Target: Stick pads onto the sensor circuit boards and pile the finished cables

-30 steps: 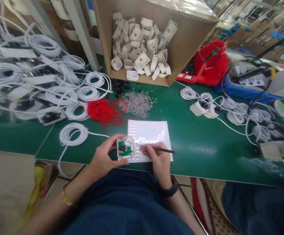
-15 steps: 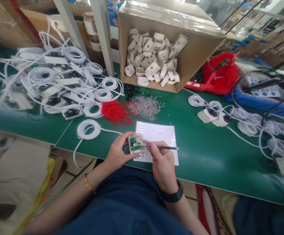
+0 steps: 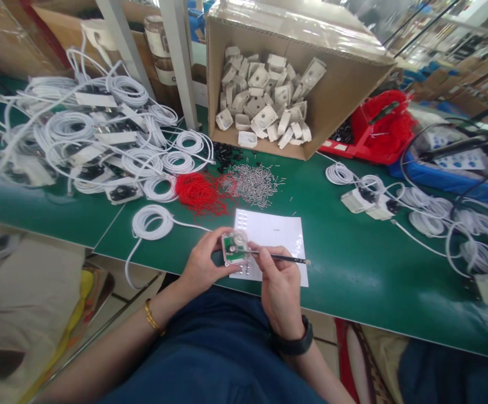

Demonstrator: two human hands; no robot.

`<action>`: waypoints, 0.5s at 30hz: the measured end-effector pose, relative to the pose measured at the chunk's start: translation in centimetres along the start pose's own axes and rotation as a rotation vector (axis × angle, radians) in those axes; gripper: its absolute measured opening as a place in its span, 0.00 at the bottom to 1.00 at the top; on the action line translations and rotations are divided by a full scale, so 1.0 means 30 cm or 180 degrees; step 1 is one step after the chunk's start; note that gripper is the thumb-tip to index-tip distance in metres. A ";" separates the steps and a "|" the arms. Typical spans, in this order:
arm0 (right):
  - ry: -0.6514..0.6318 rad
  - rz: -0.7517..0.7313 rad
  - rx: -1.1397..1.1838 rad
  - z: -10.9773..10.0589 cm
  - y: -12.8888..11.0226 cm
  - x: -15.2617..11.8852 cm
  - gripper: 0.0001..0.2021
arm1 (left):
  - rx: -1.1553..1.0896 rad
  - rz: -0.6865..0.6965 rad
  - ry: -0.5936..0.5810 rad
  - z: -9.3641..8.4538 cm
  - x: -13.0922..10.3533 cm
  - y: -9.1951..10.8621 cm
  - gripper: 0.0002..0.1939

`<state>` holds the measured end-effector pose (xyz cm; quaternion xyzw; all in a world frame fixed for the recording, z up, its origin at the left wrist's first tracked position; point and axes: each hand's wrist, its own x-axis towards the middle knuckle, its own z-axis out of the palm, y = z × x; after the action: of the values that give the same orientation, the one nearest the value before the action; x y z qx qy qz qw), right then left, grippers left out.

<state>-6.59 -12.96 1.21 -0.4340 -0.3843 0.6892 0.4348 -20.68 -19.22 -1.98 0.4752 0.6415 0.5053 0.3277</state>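
Left hand (image 3: 201,266) closes on the module (image 3: 234,248) by its edges; right hand (image 3: 278,280) pinches tweezers (image 3: 283,258) at it. The module looks light, stiff and fragile, so edge grip seems safest.

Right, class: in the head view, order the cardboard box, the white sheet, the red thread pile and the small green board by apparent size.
1. cardboard box
2. white sheet
3. red thread pile
4. small green board, held in the left hand
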 end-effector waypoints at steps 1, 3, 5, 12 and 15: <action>0.0004 -0.0019 -0.0031 -0.001 0.003 -0.002 0.09 | 0.0011 0.0006 0.0000 0.001 0.000 -0.001 0.35; 0.0007 -0.0038 -0.0087 -0.001 0.006 -0.006 0.09 | 0.0036 0.0018 0.0005 0.001 0.000 -0.004 0.35; 0.0006 -0.0048 -0.0104 -0.001 0.005 -0.009 0.09 | 0.0062 0.0039 0.0013 0.001 -0.001 -0.006 0.35; -0.0064 -0.0133 -0.0044 -0.004 0.004 -0.004 0.07 | 0.0164 0.0073 0.0032 0.001 -0.001 -0.012 0.35; -0.0081 -0.0148 -0.0024 -0.005 0.006 -0.002 0.07 | 0.0227 0.0108 0.0057 0.002 -0.001 -0.015 0.36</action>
<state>-6.48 -13.06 1.01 -0.4177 -0.4024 0.6829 0.4441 -20.72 -19.23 -2.42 0.4929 0.6538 0.4918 0.2962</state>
